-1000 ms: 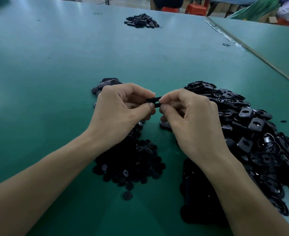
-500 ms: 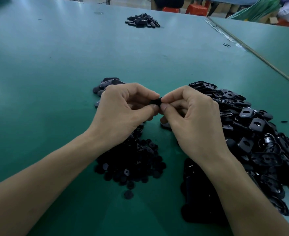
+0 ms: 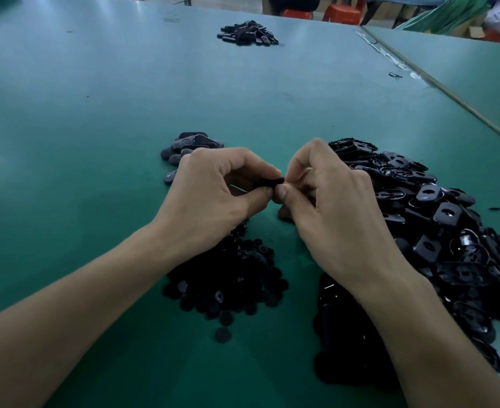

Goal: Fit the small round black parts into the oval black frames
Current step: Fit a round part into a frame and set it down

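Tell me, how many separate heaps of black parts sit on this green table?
5: far heap, small one beyond the left hand, round parts, big frame heap, dark heap under the right forearm.

We see only a sliver of the black piece [image 3: 267, 182] pinched between the left hand [image 3: 213, 195] and right hand [image 3: 328, 207]; their fingers cover the rest, so we cannot tell whether it is frame, round part, or both. The pile of oval frames [image 3: 448, 231] runs off the right edge. The small pile [image 3: 189, 147] behind the left hand is partly hidden. The far pile [image 3: 247, 33] is perhaps more frames, too small to tell.
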Demonstrator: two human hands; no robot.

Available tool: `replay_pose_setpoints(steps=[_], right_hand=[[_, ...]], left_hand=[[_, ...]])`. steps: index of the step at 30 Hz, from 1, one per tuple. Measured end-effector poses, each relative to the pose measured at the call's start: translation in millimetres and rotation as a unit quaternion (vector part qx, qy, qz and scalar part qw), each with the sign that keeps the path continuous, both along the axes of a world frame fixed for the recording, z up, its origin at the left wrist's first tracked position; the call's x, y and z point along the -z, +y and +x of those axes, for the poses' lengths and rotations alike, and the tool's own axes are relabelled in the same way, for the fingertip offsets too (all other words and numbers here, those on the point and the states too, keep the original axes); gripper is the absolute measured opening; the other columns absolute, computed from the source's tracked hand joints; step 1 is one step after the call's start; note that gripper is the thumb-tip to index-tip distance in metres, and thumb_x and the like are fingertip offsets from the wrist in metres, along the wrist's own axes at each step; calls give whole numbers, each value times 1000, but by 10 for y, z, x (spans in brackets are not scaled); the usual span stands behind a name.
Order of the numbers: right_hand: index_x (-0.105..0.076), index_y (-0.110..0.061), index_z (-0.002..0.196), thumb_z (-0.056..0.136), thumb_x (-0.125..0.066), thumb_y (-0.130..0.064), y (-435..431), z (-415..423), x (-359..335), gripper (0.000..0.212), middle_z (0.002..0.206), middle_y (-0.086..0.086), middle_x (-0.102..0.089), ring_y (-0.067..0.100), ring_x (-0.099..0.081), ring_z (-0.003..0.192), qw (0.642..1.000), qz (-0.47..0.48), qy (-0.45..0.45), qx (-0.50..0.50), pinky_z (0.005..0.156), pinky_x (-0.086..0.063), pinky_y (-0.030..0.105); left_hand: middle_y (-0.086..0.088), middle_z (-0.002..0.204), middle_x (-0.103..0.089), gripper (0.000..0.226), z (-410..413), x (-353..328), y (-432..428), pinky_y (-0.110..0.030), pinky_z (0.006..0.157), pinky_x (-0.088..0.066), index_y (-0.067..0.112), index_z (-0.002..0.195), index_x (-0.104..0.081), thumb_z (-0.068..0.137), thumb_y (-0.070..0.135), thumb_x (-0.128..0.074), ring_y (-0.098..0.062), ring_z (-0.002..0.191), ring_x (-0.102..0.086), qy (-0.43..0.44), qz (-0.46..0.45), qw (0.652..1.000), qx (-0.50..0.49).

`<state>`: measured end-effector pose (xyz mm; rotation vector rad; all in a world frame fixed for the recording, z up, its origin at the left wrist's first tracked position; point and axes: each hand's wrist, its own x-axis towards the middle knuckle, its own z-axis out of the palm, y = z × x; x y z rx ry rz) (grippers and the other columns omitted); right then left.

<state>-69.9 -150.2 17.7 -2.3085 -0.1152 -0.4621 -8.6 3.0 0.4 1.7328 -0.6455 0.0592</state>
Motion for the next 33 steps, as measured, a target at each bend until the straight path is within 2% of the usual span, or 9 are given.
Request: replay_pose_setpoints(steps=[4, 9, 11, 14, 16, 19, 21, 26, 33], right_hand=[[-49, -28, 91, 95, -62, -9, -4, -8, -26, 23, 71, -6, -69, 5, -68, 70, 1000, 9, 7, -6, 64, -52, 27], [-56, -27, 100, 94, -66, -17, -30, -5, -5, 15, 70, -7, -70, 9, -67, 73, 1000, -13, 1, 19, 71, -54, 33], [-63, -26, 107, 91, -70, -19, -57, 7, -8, 19, 72, -8, -67, 7, -64, 72, 999, -12, -17, 38, 70, -50, 21], [-71, -26, 108, 90, -72, -20, -77, 27, -22, 19, 85, -11, -68, 3, -63, 78, 999, -5, -19, 47, 71, -44, 8], [-75, -25, 101, 91, -71, -16, -74, 36, -19, 14, 85, -14, -72, -1, -67, 78, 999, 36, -12, 33, 72, -49, 9], [-74, -29, 90, 90, -71, -11, -73, 37, -23, 18, 76, -12, -74, 3, -71, 72, 994, 109, 12, 18, 70, -58, 23], [-74, -26, 87, 89, -72, -12, -85, 36, -29, 15, 74, -9, -75, 6, -72, 69, 991, 133, 19, 20, 67, -60, 27], [-75, -22, 86, 87, -73, -13, -107, 25, -43, 9, 72, -8, -75, 10, -72, 64, 985, 171, 25, 18, 60, -57, 22], [-74, -25, 83, 86, -75, -12, -113, 33, -24, 14, 73, -9, -75, 10, -72, 64, 985, 167, 31, 7, 60, -57, 22]], left_hand=[[7, 81, -77, 16, 7, 2, -5, -23, 69, -55, 29, 87, -72, 78, 16, -75, -8, 72, -72, 3, 0, 1000, -2], [4, 81, -77, 18, 13, 6, -7, -32, 72, -60, 29, 88, -71, 79, 14, -73, -20, 73, -73, 14, -13, 1000, -9], [-1, 82, -77, 24, 13, 3, -5, -30, 70, -61, 27, 90, -71, 81, 5, -76, -26, 73, -73, 39, -35, 999, 4], [0, 80, -77, 26, 30, -4, 5, -23, 68, -59, 21, 94, -69, 86, -3, -73, -17, 70, -72, 81, -59, 994, 32], [2, 77, -76, 24, 36, -6, 5, -21, 68, -58, 19, 95, -68, 86, -3, -71, -12, 70, -72, 102, -70, 991, 48], [0, 76, -75, 22, 33, 0, -2, -20, 66, -56, 16, 95, -69, 87, -4, -70, -12, 69, -71, 113, -84, 988, 60], [0, 76, -76, 21, 29, 3, -10, -19, 66, -55, 15, 95, -70, 86, -5, -71, -11, 67, -71, 112, -90, 988, 63], [0, 76, -76, 22, 35, 11, -16, -18, 65, -54, 14, 96, -71, 85, -5, -71, -11, 65, -70, 114, -106, 986, 60], [0, 76, -76, 22, 46, 16, -2, -18, 65, -55, 15, 95, -71, 86, -6, -71, -11, 65, -70, 117, -103, 986, 64]])
